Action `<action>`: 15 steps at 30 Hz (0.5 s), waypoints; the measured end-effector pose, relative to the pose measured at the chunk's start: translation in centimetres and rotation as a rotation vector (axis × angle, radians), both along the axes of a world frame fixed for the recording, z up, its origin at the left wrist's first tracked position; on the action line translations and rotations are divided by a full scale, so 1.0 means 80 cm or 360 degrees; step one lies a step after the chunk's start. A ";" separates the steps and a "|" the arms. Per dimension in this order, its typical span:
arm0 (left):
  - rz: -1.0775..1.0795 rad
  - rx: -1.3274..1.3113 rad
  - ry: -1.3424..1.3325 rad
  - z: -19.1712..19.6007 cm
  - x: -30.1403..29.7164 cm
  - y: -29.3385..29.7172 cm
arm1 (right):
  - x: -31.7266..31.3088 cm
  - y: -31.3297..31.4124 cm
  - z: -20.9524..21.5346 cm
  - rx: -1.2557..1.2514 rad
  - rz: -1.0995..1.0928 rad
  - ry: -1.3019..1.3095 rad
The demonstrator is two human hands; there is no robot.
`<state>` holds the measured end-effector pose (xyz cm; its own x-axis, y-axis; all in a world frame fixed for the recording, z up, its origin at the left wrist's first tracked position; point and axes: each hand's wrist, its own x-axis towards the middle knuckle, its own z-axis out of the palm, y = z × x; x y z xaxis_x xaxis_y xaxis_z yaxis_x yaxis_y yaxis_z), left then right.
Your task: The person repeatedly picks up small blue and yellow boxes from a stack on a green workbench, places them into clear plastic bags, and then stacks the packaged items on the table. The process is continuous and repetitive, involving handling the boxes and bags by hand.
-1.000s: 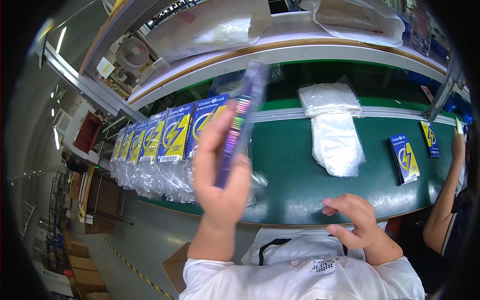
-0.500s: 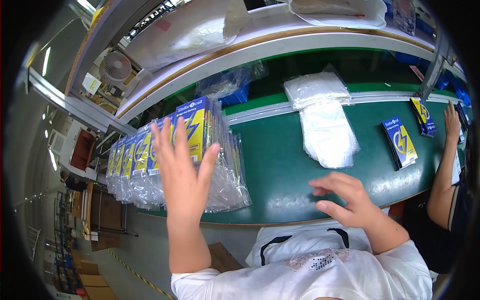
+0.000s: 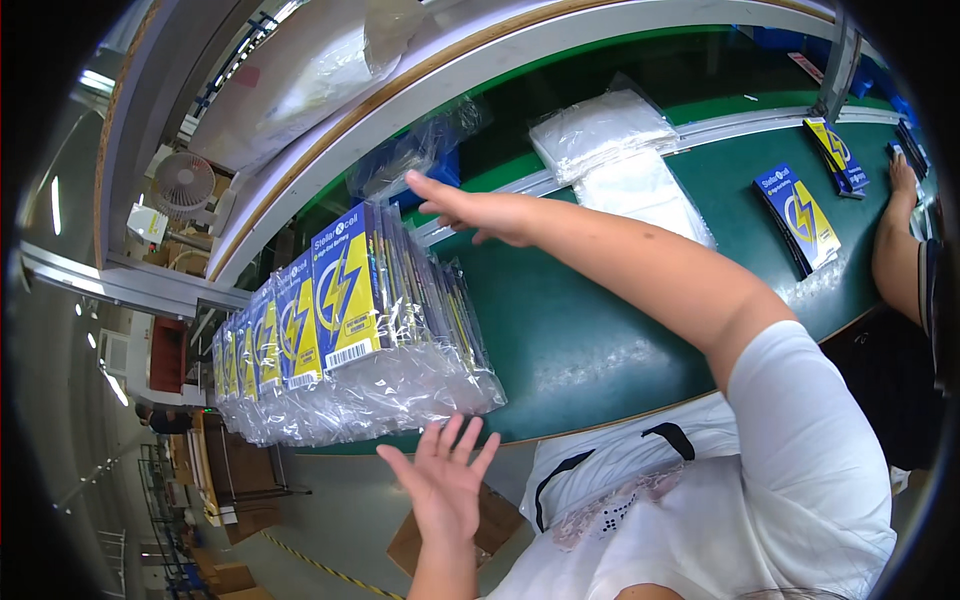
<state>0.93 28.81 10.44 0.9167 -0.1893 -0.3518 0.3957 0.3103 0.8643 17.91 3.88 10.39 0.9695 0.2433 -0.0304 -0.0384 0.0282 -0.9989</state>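
Observation:
A long row of blue-and-yellow flat boxes in clear plastic bags [image 3: 345, 290] stands packed together on the left of the green table [image 3: 570, 330]. The loose bag ends spill toward the table's front edge. Just below those ends is my left hand [image 3: 445, 485], palm up with the fingers spread and nothing in it. My right arm crosses over the table, and my right hand [image 3: 480, 212] hangs near the far top corner of the row. Its fingers are stretched out and hold nothing; whether they touch the bags I cannot tell.
Clear plastic bags [image 3: 635, 190] lie in stacks mid-table by a metal rail. A blue bin [image 3: 443, 172] sits behind the row, under a shelf [image 3: 420, 85]. Unbagged boxes [image 3: 797, 222] lie at the right, near another person's hand [image 3: 901, 178]. A cardboard box [image 3: 405, 545] is below.
My right hand has swung left across the table to the row's far side. My left hand has dropped from before the row to its front lower edge. The view has shifted.

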 end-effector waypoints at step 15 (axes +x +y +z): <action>-0.0085 -0.0326 0.0032 0.008 0.076 -0.039 | 0.086 0.036 0.011 -0.0118 0.0648 0.0432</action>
